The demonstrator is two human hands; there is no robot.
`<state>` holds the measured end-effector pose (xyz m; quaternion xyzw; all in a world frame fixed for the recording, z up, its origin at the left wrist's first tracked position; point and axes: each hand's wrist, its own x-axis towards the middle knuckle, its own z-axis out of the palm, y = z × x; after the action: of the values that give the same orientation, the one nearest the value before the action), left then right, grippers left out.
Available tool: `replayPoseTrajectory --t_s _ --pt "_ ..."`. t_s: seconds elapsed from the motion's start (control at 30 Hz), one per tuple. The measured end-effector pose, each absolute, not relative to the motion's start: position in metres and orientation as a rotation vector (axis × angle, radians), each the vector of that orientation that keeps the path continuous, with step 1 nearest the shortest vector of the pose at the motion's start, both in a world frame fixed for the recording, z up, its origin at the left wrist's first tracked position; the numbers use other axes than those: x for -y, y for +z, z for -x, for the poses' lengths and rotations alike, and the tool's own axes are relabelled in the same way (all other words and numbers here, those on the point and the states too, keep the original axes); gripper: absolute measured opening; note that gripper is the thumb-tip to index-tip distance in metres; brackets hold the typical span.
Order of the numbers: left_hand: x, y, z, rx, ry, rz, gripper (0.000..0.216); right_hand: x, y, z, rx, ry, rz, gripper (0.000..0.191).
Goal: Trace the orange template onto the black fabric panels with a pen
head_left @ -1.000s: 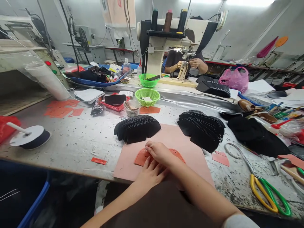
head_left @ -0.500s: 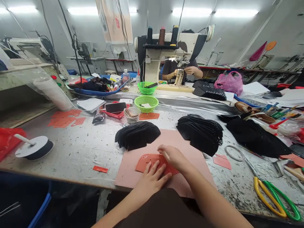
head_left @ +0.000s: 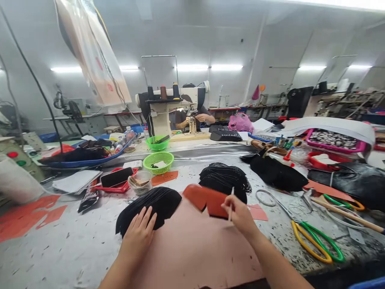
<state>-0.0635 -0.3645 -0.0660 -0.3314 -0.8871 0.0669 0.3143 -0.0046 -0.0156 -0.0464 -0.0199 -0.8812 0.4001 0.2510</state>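
**Hands at the pink mat**

Right hand pinches an orange template by its near edge, lifted above the pink mat, a thin white pen upright in the same fingers; left hand spread flat, fingertips on the black stack; scissors well right.

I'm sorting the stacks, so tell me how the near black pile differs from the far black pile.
The near black pile lies under the left hand, beside the pink sheet; the far black pile lies untouched behind the orange piece in the right hand. Near looks wider, far more heaped. Both are fanned stacks.
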Motion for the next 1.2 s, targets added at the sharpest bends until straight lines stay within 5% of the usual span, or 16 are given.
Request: replayPoseTrajectory --t_s 0.2,0.57,0.73,1.03,1.2 --pt "0.358 -0.066 0.066 2.223 0.251 0.873 0.039 -0.044 -0.058 0.005 2.237 0.695 0.329 0.017" --pt "0.318 -0.044 0.004 2.064 -0.174 1.282 0.031 -0.015 -0.064 -0.027 1.988 1.33 0.333 0.019" --pt "0.31 -0.059 -0.033 2.193 -0.261 1.24 0.024 0.018 -0.067 -0.02 2.42 1.642 0.019 0.012" --pt "0.326 -0.088 -0.017 2.597 -0.304 1.205 0.028 0.044 -0.081 -0.045 2.715 1.042 -0.241 0.013" --pt "0.325 -0.09 -0.015 2.627 -0.399 1.183 0.03 0.033 -0.088 -0.06 2.707 1.058 -0.462 0.017"
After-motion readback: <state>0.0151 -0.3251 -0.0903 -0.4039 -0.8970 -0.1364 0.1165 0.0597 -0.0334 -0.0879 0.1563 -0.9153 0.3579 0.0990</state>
